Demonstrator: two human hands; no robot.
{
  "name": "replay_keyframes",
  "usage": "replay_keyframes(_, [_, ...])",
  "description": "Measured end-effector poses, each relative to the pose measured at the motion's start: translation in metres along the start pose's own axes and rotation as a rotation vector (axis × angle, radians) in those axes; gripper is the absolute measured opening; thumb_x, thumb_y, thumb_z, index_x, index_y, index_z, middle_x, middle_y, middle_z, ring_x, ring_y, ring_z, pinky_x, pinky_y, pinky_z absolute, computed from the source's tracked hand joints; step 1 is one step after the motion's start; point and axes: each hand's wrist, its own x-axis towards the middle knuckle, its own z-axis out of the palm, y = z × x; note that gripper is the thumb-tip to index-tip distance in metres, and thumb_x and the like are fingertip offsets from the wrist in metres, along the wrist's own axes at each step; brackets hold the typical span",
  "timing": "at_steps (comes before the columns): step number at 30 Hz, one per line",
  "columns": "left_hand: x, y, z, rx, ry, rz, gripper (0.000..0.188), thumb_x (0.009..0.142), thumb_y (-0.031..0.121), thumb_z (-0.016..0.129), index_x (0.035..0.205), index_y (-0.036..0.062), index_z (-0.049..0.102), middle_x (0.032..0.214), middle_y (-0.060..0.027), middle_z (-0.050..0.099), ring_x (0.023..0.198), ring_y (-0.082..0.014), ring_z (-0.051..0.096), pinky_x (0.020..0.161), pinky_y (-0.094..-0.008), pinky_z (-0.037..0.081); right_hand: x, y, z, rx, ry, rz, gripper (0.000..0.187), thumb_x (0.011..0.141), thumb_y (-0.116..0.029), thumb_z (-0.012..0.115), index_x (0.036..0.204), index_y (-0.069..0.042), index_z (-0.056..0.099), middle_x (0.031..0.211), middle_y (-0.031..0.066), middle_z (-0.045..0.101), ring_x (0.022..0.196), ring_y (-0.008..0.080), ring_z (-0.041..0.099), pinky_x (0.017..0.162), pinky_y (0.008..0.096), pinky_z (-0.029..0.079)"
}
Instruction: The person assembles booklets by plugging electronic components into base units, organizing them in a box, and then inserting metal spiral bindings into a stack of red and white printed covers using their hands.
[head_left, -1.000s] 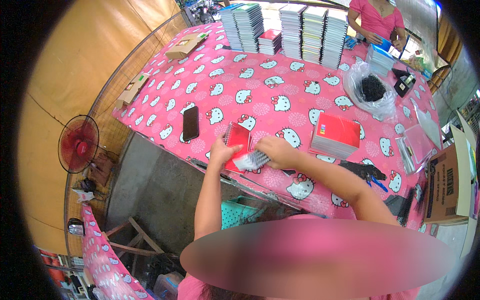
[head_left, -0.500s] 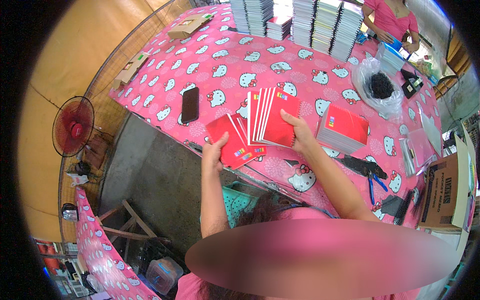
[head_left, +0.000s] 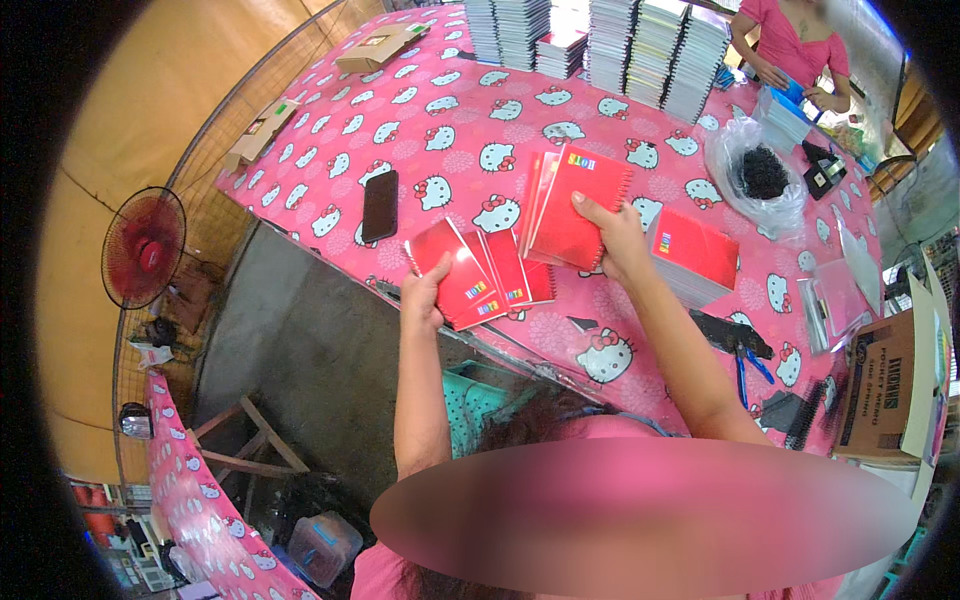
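Note:
My left hand (head_left: 428,293) is closed on a few fanned red notebooks (head_left: 452,270) at the near edge of the table, thumb on the top cover. Another bundle of red spiral notebooks (head_left: 578,205) is in my right hand (head_left: 618,240), raised a little above the table, its thumb flat on the front cover. The two bundles are apart, the right one farther away and higher. Just right of my right hand stands a neat stack of the same red notebooks (head_left: 695,250) on the pink tablecloth.
A dark phone (head_left: 380,206) lies left of the notebooks. Tall spiral-bound stacks (head_left: 655,60) stand at the back. To the right are a plastic bag of black coils (head_left: 762,172), blue-handled pliers (head_left: 748,368) and a cardboard box (head_left: 880,385). A co-worker (head_left: 795,50) handles blue notebooks at the far right.
My right hand has moved up and to the right with its bundle, which is less fanned. The left bundle now lies separate from it, with more of its covers showing.

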Motion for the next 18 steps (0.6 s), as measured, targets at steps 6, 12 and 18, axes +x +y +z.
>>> replay_keyframes(6, [0.008, 0.037, -0.011, -0.295, -0.247, -0.086, 0.039, 0.084, 0.018, 0.068, 0.115, -0.0001, 0.052, 0.103, -0.0143, 0.065, 0.089, -0.0252, 0.066, 0.076, -0.0429, 0.056, 0.012, 0.061, -0.007, -1.26, 0.004, 0.025, 0.05, 0.075, -0.023, 0.078, 0.111, 0.003, 0.056, 0.102, 0.0117, 0.065, 0.085, 0.0174, 0.064, 0.077, 0.0319, 0.051])
replay_keyframes(12, [0.022, -0.019, 0.01, 0.187, -0.059, 0.133, 0.04, 0.079, 0.01, 0.072, 0.114, 0.0008, 0.054, 0.101, -0.0109, 0.065, 0.083, -0.0212, 0.065, 0.072, -0.0369, 0.055, 0.016, 0.03, -0.007, -0.793, 0.005, -0.366, 0.04, 0.077, -0.013, 0.074, 0.11, 0.001, 0.056, 0.097, 0.0097, 0.065, 0.086, 0.0159, 0.064, 0.075, 0.0313, 0.052])
replay_keyframes(18, [0.015, -0.019, 0.015, 0.073, -0.008, 0.322, 0.044, 0.075, 0.006, 0.075, 0.112, 0.0017, 0.053, 0.101, -0.0107, 0.064, 0.084, -0.0192, 0.063, 0.075, -0.0345, 0.053, 0.012, 0.001, 0.017, 0.09, -0.195, -0.221, 0.033, 0.08, -0.011, 0.072, 0.108, 0.001, 0.058, 0.104, 0.0114, 0.064, 0.09, 0.0185, 0.064, 0.074, 0.0318, 0.053])
